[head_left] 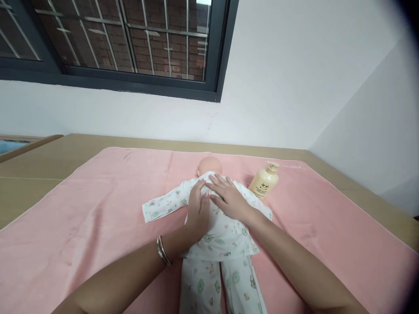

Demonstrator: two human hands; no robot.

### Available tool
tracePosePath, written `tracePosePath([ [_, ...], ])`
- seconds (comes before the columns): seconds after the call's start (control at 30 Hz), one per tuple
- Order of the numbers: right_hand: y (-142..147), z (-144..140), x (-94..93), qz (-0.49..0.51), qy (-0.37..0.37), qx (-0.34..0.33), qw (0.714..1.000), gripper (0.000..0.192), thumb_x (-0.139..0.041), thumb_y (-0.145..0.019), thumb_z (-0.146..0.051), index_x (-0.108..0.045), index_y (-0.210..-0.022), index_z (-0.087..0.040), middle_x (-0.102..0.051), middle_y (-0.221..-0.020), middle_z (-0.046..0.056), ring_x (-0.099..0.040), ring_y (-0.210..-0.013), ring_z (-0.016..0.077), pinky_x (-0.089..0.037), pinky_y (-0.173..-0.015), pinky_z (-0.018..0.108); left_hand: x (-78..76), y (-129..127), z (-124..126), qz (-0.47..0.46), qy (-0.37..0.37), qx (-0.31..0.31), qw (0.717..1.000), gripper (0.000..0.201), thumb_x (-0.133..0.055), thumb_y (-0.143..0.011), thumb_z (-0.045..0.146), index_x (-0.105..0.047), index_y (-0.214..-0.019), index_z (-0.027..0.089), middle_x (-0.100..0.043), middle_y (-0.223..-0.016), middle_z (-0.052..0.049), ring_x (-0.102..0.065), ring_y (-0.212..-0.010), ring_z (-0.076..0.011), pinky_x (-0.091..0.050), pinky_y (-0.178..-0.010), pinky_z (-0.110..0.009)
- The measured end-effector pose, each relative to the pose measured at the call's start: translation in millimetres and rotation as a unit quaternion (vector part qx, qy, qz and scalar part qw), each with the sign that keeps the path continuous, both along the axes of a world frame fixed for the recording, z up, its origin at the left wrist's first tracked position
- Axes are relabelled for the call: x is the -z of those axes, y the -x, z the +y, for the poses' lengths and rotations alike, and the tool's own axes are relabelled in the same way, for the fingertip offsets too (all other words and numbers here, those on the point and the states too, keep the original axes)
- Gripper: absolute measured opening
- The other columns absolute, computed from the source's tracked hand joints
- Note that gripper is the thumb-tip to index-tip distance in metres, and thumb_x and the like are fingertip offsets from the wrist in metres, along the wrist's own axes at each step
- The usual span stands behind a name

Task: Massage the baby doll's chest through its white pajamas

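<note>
I'm over a desk spread with a pink towel; the doll lies mid-towel in a white printed suit, head toward the wall. My left hand and right hand both lie flat and spread on its chest, gripping nothing. It looks light, its cloth soft and loose, so I'd hold the trunk, not a sleeve. Just right of it a cream pump bottle lies tilted; its contents I can't see.
</note>
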State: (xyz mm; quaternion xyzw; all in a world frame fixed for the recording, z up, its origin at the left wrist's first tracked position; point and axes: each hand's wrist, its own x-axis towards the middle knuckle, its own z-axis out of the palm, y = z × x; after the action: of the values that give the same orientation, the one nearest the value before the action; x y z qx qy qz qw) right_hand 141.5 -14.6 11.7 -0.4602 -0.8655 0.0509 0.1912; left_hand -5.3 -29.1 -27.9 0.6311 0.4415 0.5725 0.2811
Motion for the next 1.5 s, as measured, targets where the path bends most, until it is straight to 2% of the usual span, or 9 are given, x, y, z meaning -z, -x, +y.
tracePosePath([
  [0.1, -5, 10, 5.0, 0.029, 0.006, 0.099, 0.995, 0.05, -0.03, -0.1, -0.042, -0.037, -0.145, -0.022, -0.029, -0.154, 0.009, -0.022, -0.144, 0.0264, -0.022, -0.115, 0.052, 2.6, -1, 2, 0.02, -0.001, -0.007, 1.0, 0.04, -0.036, -0.097, 0.034, -0.042, -0.135, 0.021, -0.045, -0.142, -0.011, -0.041, -0.132, -0.0238, -0.032, -0.113, -0.048],
  [0.23, 12, -12, 10.0, -0.005, -0.026, 0.174, 0.984, 0.051, -0.027, -0.099, -0.034, -0.037, -0.145, -0.011, -0.035, -0.151, 0.017, -0.027, -0.142, 0.031, -0.025, -0.114, 0.052, 3.9, 0, 3, 0.058, -0.009, -0.019, 0.998, 0.037, -0.038, -0.095, 0.031, -0.047, -0.129, 0.018, -0.048, -0.139, -0.012, -0.043, -0.131, -0.024, -0.032, -0.113, -0.049],
  [0.43, 33, -46, 9.2, -0.045, -0.029, 0.108, 0.993, 0.053, -0.039, -0.092, -0.025, -0.039, -0.143, -0.009, -0.027, -0.155, 0.014, -0.013, -0.144, 0.0369, -0.018, -0.115, 0.057, 1.9, 3, 7, 0.077, -0.004, -0.007, 0.997, 0.032, -0.036, -0.097, 0.033, -0.056, -0.12, 0.022, -0.052, -0.136, -0.008, -0.044, -0.13, -0.022, -0.032, -0.113, -0.049],
  [0.7, 19, -25, 1.1, 0.123, 0.06, 0.054, 0.989, 0.046, -0.039, -0.092, -0.02, -0.048, -0.137, -0.023, -0.035, -0.152, 0.005, -0.016, -0.146, 0.0244, -0.015, -0.117, 0.054, 4.1, 4, 14, 0.145, -0.107, -0.009, 0.984, 0.035, -0.029, -0.098, 0.026, -0.058, -0.117, 0.02, -0.059, -0.129, -0.011, -0.049, -0.125, -0.023, -0.035, -0.11, -0.053],
  [0.9, 17, -20, 5.4, 0.213, 0.051, 0.08, 0.972, 0.042, -0.031, -0.098, -0.032, -0.057, -0.129, -0.021, -0.047, -0.145, 0.007, -0.03, -0.141, 0.02, -0.021, -0.117, 0.046, 5.1, 2, 14, 0.219, -0.095, -0.026, 0.971, 0.037, -0.036, -0.094, 0.024, -0.053, -0.126, 0.017, -0.055, -0.134, -0.013, -0.045, -0.129, -0.0263, -0.034, -0.111, -0.054],
  [1.07, 23, -24, 5.6, 0.177, 0.016, 0.083, 0.981, 0.041, -0.033, -0.097, -0.029, -0.051, -0.134, -0.022, -0.041, -0.149, 0.005, -0.024, -0.143, 0.0219, -0.017, -0.117, 0.05, 0.7, 0, 10, 0.216, -0.091, -0.021, 0.972, 0.043, -0.038, -0.09, 0.022, -0.048, -0.131, 0.017, -0.052, -0.136, -0.014, -0.042, -0.132, -0.0272, -0.031, -0.111, -0.054],
  [1.23, 11, -9, 9.9, 0.205, 0.021, 0.085, 0.975, 0.042, -0.029, -0.099, -0.029, -0.052, -0.133, -0.021, -0.043, -0.148, 0.006, -0.029, -0.142, 0.019, -0.019, -0.117, 0.047, -7.4, 0, 5, 0.213, -0.075, 0.004, 0.974, 0.05, -0.048, -0.088, 0.028, -0.04, -0.136, 0.019, -0.048, -0.139, -0.014, -0.04, -0.133, -0.029, -0.029, -0.111, -0.056],
  [1.4, 4, 1, 13.1, 0.168, -0.014, 0.109, 0.98, 0.042, -0.033, -0.097, -0.027, -0.052, -0.134, -0.018, -0.042, -0.148, 0.008, -0.029, -0.141, 0.022, -0.023, -0.116, 0.046, -8.4, 1, 4, 0.196, -0.03, 0.0, 0.98, 0.051, -0.049, -0.09, 0.038, -0.04, -0.136, 0.019, -0.048, -0.139, -0.014, -0.041, -0.132, -0.0288, -0.034, -0.108, -0.055],
  [1.5, 4, 2, 10.8, 0.133, -0.035, 0.129, 0.982, 0.043, -0.036, -0.096, -0.026, -0.049, -0.136, -0.014, -0.042, -0.148, 0.012, -0.03, -0.141, 0.0247, -0.025, -0.115, 0.044, -9.3, 1, 7, 0.208, -0.033, -0.016, 0.977, 0.043, -0.045, -0.092, 0.036, -0.047, -0.13, 0.018, -0.049, -0.138, -0.014, -0.042, -0.131, -0.0277, -0.033, -0.109, -0.054],
])
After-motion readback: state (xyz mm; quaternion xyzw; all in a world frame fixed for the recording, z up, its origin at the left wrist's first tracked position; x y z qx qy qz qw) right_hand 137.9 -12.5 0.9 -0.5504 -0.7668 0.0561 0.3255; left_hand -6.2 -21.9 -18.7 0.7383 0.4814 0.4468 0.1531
